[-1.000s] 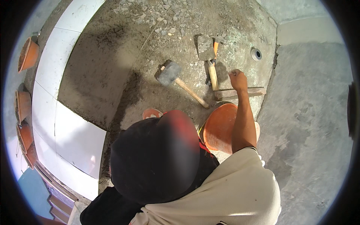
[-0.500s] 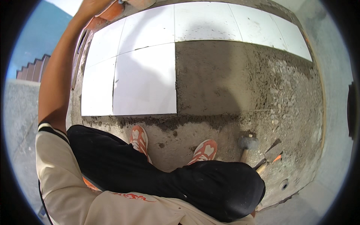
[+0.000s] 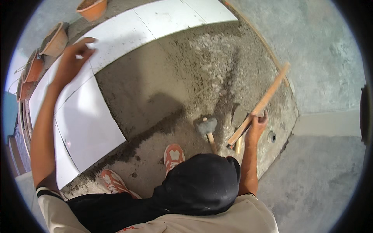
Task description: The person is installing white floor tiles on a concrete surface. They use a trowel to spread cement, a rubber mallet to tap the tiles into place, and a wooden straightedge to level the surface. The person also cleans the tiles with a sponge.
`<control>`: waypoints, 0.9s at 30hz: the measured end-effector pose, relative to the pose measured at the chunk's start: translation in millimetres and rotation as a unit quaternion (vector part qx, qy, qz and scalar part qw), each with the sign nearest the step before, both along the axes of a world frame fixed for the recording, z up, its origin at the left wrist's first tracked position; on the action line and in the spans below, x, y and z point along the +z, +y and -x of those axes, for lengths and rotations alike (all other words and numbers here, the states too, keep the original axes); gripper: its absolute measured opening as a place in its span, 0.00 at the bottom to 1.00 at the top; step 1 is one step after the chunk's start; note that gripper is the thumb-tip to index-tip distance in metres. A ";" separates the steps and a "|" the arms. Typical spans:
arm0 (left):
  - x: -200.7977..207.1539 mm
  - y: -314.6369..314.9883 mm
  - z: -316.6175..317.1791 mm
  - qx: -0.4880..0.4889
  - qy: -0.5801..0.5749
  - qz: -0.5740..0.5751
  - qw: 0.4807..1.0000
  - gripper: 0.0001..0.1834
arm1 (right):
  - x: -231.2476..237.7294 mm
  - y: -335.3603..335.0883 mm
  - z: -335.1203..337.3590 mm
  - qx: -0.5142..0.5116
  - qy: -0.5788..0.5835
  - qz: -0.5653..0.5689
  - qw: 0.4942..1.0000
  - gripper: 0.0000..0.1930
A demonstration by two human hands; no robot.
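Note:
My right hand (image 3: 258,125) is closed round a long wooden batten (image 3: 268,95), which slants up toward the right wall. Below and left of it, a mallet (image 3: 208,126) with a grey head lies on the rough floor. A trowel (image 3: 239,116), partly hidden by the batten, lies close to that hand. My left hand (image 3: 74,60) hovers over the white tiles (image 3: 91,120), fingers apart and slightly bent, with nothing visible in them. Bordering the tiles is a bed of smoothed wet mortar (image 3: 136,83).
Orange buckets (image 3: 93,9) and a tan one (image 3: 54,42) stand along the far left edge. Loose gravelly mortar (image 3: 217,54) lies near the right wall (image 3: 307,50). A round floor drain (image 3: 271,136) sits right of my right hand. My shoes (image 3: 173,156) rest near the mortar's edge.
The view has turned to the right. My right arm has come into sight holding the batten. My left hand, earlier by the buckets at the top edge, now shows over the tiles.

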State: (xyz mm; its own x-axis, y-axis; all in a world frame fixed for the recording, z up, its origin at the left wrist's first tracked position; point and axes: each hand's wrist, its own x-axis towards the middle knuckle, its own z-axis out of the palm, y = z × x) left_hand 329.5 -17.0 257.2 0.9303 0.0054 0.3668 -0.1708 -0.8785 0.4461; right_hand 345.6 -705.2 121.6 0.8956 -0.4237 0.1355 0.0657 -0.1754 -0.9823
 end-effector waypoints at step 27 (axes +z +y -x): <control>-137.6 5.3 117.9 -0.062 0.084 -0.133 0.986 0.19 | 22.8 292.4 -102.9 0.682 0.272 0.207 0.647 0.36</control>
